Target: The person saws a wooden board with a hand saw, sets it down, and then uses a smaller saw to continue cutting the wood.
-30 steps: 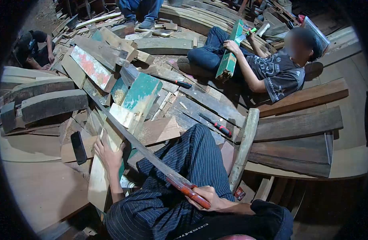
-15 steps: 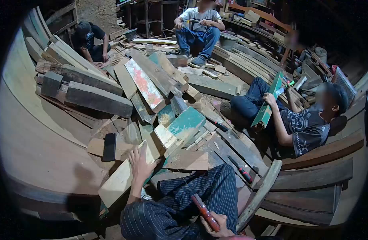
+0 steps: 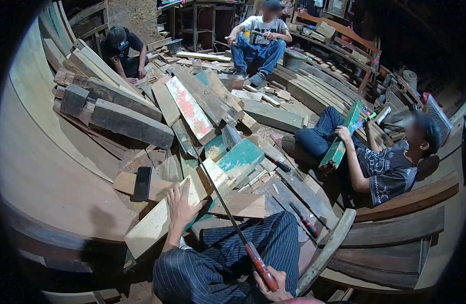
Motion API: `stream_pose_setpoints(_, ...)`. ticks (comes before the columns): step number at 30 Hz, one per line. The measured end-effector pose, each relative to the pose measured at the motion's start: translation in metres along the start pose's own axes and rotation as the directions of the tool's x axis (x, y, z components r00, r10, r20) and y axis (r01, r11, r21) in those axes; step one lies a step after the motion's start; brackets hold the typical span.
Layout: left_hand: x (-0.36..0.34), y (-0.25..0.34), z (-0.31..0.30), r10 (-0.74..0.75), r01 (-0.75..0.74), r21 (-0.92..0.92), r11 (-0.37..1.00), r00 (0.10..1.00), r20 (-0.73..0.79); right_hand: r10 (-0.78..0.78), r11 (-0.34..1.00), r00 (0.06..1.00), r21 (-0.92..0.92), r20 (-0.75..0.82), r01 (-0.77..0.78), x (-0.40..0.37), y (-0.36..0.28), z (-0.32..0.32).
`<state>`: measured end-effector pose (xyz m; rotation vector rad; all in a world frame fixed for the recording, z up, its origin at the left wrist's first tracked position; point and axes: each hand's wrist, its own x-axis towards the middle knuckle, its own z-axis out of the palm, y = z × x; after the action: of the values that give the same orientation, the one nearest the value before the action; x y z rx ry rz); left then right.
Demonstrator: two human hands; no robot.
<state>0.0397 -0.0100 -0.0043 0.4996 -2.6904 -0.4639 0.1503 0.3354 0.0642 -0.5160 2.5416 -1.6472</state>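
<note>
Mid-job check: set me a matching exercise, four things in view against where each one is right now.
Things: 1 blade; 2 pale plank; 3 phone; 4 green board.
Places: A under the left hand; B held by a co-worker; C in the right hand grip; D lying on wood left of the pale plank.
Pairs: 1-C, 2-A, 3-D, 4-B.

A black phone (image 3: pixel 142 183) lies on scrap wood — nearby, a red-handled screwdriver (image 3: pixel 304 219) among piled planks (image 3: pixel 126 121).
</note>
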Motion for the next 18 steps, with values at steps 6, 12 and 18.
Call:
stream_pose_setpoints(6, 0.0, -0.002, 0.002, -0.017, 0.018, -0.009, 1.0, 1.0, 0.011, -0.041, 0.993, 0.999, -0.114, 0.019, 0.043, -0.002, 0.007, -0.001)
stream_pose_setpoints(12, 0.0, -0.002, 0.003, -0.004, 0.004, 0.011, 1.0, 1.0, 0.005, -0.049, 0.992, 0.999, -0.118, 0.02, 0.051, -0.004, 0.012, 0.0)
stream_pose_setpoints(18, 0.003, -0.001, 0.0, -0.092, 0.093, -0.082, 0.992, 0.996, 0.016, -0.034, 0.993, 0.999, -0.109, 0.009, 0.035, -0.002, 0.006, -0.001)
